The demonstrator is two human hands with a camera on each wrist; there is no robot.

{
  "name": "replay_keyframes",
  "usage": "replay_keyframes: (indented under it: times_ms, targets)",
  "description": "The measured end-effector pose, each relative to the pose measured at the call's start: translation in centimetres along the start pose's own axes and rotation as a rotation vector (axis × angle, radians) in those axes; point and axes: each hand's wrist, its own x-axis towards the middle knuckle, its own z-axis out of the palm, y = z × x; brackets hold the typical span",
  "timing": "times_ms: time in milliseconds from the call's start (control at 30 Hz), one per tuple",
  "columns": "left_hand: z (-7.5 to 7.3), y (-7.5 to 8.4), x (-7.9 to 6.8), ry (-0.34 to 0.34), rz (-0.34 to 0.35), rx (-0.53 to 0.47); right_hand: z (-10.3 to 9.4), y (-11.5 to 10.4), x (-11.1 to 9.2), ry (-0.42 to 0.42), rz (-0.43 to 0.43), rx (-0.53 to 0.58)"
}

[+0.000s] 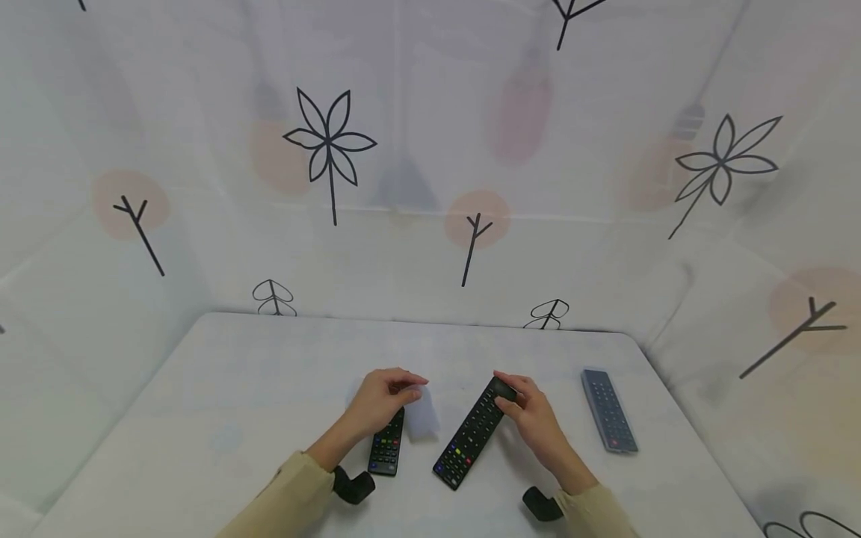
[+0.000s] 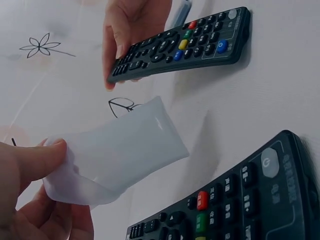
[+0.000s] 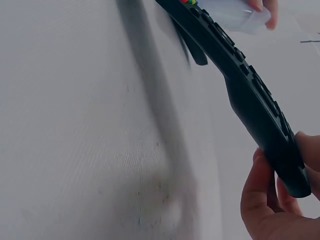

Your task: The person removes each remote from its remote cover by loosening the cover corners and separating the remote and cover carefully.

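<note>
My left hand (image 1: 385, 400) pinches one end of a translucent whitish sleeve (image 2: 122, 150), which looks like a soft remote cover and hangs over the table. In my right hand (image 1: 534, 418) is a black remote control (image 1: 474, 433), gripped at its far end between thumb and fingers. That remote is tilted and raised off the table, its buttons facing up; coloured buttons show near its lower end. A second black remote (image 1: 386, 448) lies on the table below my left hand, which hides its upper part in the head view. The sleeve and the held remote are apart.
A blue-grey remote (image 1: 608, 411), seemingly in a cover, lies at the right of the white table (image 1: 235, 403). Behind the table hangs a white cloth (image 1: 403, 254) printed with plants. A black wrist mount (image 1: 353, 486) sits at each sleeve cuff.
</note>
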Motion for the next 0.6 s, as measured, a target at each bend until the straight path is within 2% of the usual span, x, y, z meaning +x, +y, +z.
replay_keyframes:
  times_ms: [233,433,600]
  targets:
    - [0.4,-0.3,0.4,-0.046,-0.027,0.020,0.8,0.2,0.8,-0.015,-0.002,0.069]
    - [0.9,-0.7,0.7,-0.049,-0.028,0.042,1.6,0.4,1.5,0.002,0.024,0.132]
    - [1.2,-1.0,1.0,-0.046,-0.063,0.084,2.2,0.7,1.9,0.008,0.043,0.152]
